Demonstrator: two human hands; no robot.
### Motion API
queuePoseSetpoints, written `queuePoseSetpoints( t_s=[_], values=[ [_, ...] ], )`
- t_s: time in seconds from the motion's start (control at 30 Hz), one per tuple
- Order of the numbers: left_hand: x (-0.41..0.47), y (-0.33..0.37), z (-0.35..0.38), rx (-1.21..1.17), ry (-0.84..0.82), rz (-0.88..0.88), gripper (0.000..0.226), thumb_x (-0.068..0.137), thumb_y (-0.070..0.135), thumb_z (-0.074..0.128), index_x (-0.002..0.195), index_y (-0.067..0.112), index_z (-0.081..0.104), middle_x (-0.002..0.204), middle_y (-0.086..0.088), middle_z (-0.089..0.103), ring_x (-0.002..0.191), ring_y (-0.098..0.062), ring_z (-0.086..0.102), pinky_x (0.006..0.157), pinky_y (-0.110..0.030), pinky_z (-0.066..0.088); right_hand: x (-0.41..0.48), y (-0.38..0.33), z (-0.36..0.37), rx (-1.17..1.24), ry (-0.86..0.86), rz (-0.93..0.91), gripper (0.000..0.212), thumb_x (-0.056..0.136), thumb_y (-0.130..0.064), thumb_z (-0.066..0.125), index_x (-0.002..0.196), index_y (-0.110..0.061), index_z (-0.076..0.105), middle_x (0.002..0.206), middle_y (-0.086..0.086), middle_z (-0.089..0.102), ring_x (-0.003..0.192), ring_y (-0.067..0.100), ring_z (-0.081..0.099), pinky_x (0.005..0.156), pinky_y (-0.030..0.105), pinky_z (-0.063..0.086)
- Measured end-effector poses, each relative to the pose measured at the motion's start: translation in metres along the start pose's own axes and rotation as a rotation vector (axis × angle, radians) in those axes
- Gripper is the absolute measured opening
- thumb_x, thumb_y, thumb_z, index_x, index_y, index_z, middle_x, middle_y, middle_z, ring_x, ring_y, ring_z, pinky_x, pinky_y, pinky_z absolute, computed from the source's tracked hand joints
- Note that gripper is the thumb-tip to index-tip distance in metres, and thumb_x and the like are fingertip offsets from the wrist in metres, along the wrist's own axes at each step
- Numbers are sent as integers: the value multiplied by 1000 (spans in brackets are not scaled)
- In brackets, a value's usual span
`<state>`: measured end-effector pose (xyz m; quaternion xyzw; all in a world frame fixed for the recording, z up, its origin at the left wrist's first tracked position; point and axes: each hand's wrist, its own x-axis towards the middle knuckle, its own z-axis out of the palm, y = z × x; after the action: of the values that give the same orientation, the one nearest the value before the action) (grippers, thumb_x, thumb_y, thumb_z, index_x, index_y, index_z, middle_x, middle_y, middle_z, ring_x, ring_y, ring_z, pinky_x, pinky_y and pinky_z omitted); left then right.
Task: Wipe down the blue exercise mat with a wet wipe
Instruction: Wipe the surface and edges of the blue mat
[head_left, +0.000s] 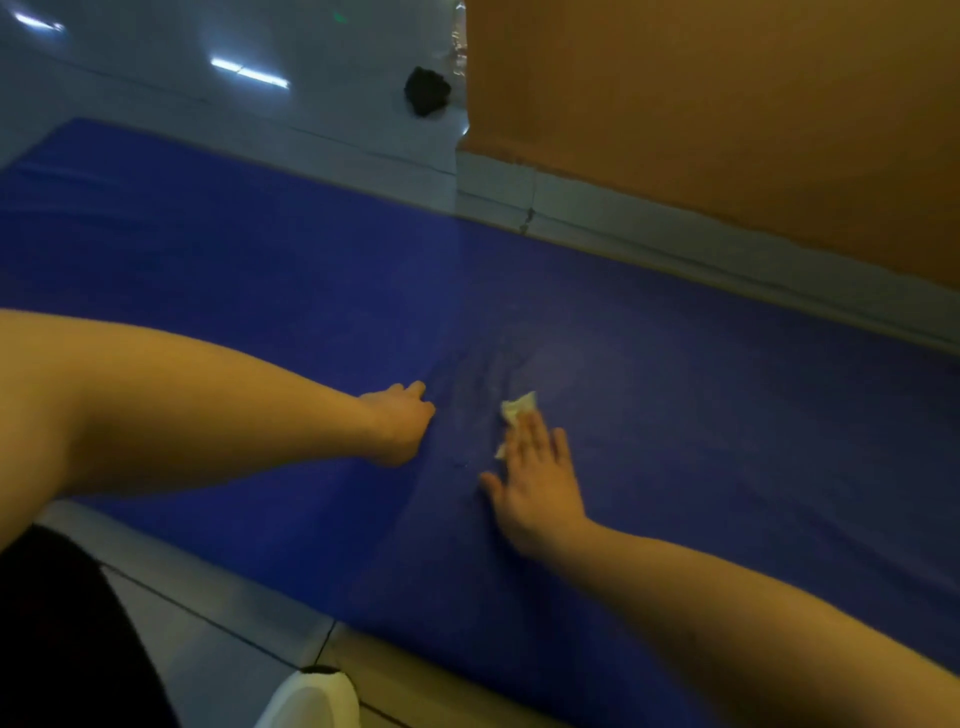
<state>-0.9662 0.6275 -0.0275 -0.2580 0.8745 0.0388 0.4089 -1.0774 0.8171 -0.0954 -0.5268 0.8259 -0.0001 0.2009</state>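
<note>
Mid-mat (208, 249), right hand (535, 467) pressed flat on wipe (517, 408); left hand (400, 421) fisted, bracing; creased mat might bunch, snagging wipe.

right hand (537, 480) presses wet wipe (517, 408) flat on blue mat (727, 415).

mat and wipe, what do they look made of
Mat: probably soft vinyl or foam with a matte blue skin; it wrinkles near the hands. Wipe: thin, crumpled, whitish, fabric-like sheet, likely nonwoven, under the right hand.
</note>
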Motion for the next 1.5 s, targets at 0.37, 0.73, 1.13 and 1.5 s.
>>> queuePoseSetpoints(
  t_s=[0.37, 0.73, 1.13, 1.5],
  values=[
    [-18, -11, 26, -14, -60, 8, 58, 96, 10, 52, 151, 11, 36, 163, -7, 5, 133, -33, 39, 75, -36, 49, -19, 36, 0, -215, -28, -123, 85, 93, -59, 9, 157, -7, 31, 167, 9, 19, 156, 28, 9, 122, 47, -4],
    [7, 9, 16, -29, 129, 32, 86, 82, 51, 78, 146, 13, 35, 156, -7, 20, 141, -34, 26, 88, -44, 53, -26, 5, 22, 3, 89, 10, 80, 96, -54, 22, 160, -6, 17, 169, 9, 7, 156, 25, -1, 124, 48, -1],
    [28, 17, 16, 49, 49, 86, 132, 74, 48, 85, 159, 19, -12, 163, -9, -25, 151, -41, -9, 113, -66, 30, -12, 96, 2, -184, 90, -19, 67, 100, -46, 28, 153, -6, 41, 163, 11, 31, 154, 31, 19, 124, 52, 12],
    [35, 30, 7, 86, -57, 36, 134, 77, 40, 85, 157, 16, -19, 162, -12, -28, 150, -45, -13, 112, -64, 33, 0, -10, -2, 180, 60, 24, 63, 101, -34, 38, 158, -8, 30, 168, 9, 13, 156, 28, 3, 125, 51, 3]
  ],
)
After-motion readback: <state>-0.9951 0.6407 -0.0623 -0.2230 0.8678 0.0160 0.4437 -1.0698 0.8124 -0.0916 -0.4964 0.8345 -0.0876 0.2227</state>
